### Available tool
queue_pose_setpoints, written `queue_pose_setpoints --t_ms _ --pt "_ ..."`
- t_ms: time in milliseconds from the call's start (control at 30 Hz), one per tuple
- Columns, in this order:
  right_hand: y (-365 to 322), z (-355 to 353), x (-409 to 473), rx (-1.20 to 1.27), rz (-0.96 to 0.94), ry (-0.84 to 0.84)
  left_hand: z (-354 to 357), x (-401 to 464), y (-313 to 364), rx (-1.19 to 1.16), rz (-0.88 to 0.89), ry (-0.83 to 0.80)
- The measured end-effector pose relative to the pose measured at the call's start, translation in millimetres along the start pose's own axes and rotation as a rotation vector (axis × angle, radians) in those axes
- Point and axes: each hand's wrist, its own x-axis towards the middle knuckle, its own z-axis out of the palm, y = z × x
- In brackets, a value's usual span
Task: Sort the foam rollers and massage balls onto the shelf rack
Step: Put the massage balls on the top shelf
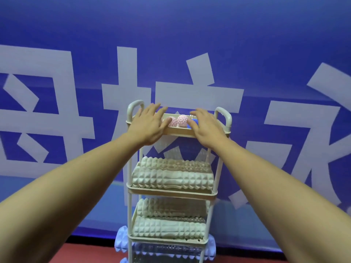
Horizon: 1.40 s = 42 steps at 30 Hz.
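My left hand [150, 126] and right hand [206, 126] both hover over the top tray of the cream plastic shelf rack [131, 186], fingers spread and nearly straight, neither holding anything; the left fingertips reach toward the pink spiky massage balls [179, 120] and the right lies across a blue ball [193, 123] of which only a sliver shows. I judge the step in hand is settling these balls in the top tray, so I want to nudge them with flat fingers toward the middle, away from the low front rim, since they look ready to roll and the rim is shallow. Below, two cream ridged foam rollers [172, 174] lie side by side on the second tier, filling it edge to edge, and two more cream rollers [169, 219] fill the third; pale blue ridged rollers [121, 238] stick out past both sides at the bottom tier. The two looped handles [224, 116] stand at either end of the top tray, so my room is straight up and back toward me, not sideways. The blue banner wall [57, 25] stands behind the rack, though I cannot tell how closely, so I would not push forward.
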Motion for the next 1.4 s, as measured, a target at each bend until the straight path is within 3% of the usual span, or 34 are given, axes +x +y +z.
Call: queue_pose_setpoints --t_ms 167,333,433,667,800,867,967,1400 --pt "-22 7 -43 0.072 -0.24 0.287 -10 -43 15 -0.104 0.046 0.285" --pt "-36 44 -121 -0.04 -0.408 0.129 10 -125 24 -0.223 0.066 0.336" --pt "-34 76 -174 -0.063 -0.301 -0.15 49 -189 25 -0.286 -0.023 0.148" --pt "-15 151 -298 -0.014 0.108 -0.734 152 -326 28 -0.213 -0.265 -0.617" --pt "-9 175 -360 -0.034 0.229 -1.134 179 -377 43 -0.22 -0.249 -1.06" --pt "-4 186 -384 -0.025 0.268 -1.257 188 -395 52 -0.236 -0.251 -1.234" --pt "6 200 -412 -0.009 0.325 -1.33 203 -419 60 -0.245 -0.277 -1.343" --pt "54 272 -536 0.036 0.456 -1.613 297 -489 64 -0.382 -0.467 -1.466"
